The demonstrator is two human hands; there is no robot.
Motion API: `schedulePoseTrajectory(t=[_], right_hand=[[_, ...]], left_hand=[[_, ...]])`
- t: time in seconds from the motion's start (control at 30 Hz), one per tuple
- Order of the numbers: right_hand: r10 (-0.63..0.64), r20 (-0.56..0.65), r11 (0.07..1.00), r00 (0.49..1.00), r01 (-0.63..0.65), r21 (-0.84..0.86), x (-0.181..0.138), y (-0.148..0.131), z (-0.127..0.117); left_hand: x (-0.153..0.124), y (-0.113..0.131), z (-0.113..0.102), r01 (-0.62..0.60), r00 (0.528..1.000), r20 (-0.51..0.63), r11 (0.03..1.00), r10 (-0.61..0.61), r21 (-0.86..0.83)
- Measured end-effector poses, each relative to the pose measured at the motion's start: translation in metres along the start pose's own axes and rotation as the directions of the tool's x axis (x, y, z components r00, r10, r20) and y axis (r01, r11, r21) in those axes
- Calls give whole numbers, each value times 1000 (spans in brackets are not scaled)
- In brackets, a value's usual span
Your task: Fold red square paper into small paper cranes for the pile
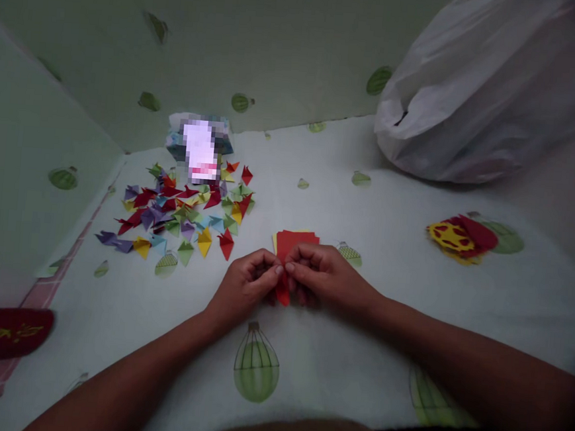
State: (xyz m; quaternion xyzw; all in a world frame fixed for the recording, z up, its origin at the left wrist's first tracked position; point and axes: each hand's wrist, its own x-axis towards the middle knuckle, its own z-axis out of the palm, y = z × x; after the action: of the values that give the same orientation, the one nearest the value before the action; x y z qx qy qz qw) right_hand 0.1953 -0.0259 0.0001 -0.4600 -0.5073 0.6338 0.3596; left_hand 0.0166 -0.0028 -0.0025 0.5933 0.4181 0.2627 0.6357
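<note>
Between my two hands is a small piece of folded red paper [284, 293], its pointed end hanging downward. My left hand [253, 276] pinches it with thumb and forefinger from the left. From the right, my right hand [323, 271] grips it the same way, with the fingertips of both hands nearly touching. Just behind them lies a stack of paper squares [300, 237], red on top with a yellow edge showing. The hands hide part of the stack and much of the folded piece.
Many-coloured folded paper cranes [173, 210] are heaped at the left. Behind them a lit phone [202, 149], blurred out, leans on a tissue box [227, 138]. A white plastic bag [454, 116] stands back right, above red and yellow cutouts [458, 237]. A red object [4, 334] with yellow characters is at left.
</note>
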Motion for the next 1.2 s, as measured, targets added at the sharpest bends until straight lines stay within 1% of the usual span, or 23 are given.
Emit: schedulePoseTrajectory(t=[0.23,0.43,0.57,0.63,0.73,0.8,0.93,1.0,1.07,1.13,1.2], right_hand=[[-37,8,994,999,38,-105,-1,-3,-2],[-75,7,978,997,75,-196,-2,-3,-2],[-62,19,987,998,65,-147,-2,-3,-3],[-53,3,993,999,53,-105,-2,-3,-2],[-44,-28,997,999,42,-63,-1,-2,-2],[-27,-24,999,999,27,-23,-1,-1,-1],[24,28,997,999,-26,78,0,3,1],[32,50,992,998,-38,124,1,5,2],[35,65,986,997,-45,158,1,5,3],[40,67,983,997,-51,174,1,5,3],[52,58,985,997,-61,159,1,3,4]], left_hand=[[0,-1,-3,21,997,80,1000,-21,4],[1,0,-3,37,996,82,999,-33,-40],[1,2,-1,65,993,104,993,-55,-96],[1,1,-1,57,997,67,993,-50,-107],[1,-1,0,31,999,-24,994,-33,-109],[1,-1,0,9,997,-79,994,-18,-105],[0,-1,1,-49,984,-175,997,38,-59],[-2,-1,2,-100,975,-200,995,98,0],[-3,-2,2,-166,959,-213,980,187,112],[-3,-4,1,-229,934,-216,942,284,246],[-3,-6,0,-266,906,-227,899,356,347]])
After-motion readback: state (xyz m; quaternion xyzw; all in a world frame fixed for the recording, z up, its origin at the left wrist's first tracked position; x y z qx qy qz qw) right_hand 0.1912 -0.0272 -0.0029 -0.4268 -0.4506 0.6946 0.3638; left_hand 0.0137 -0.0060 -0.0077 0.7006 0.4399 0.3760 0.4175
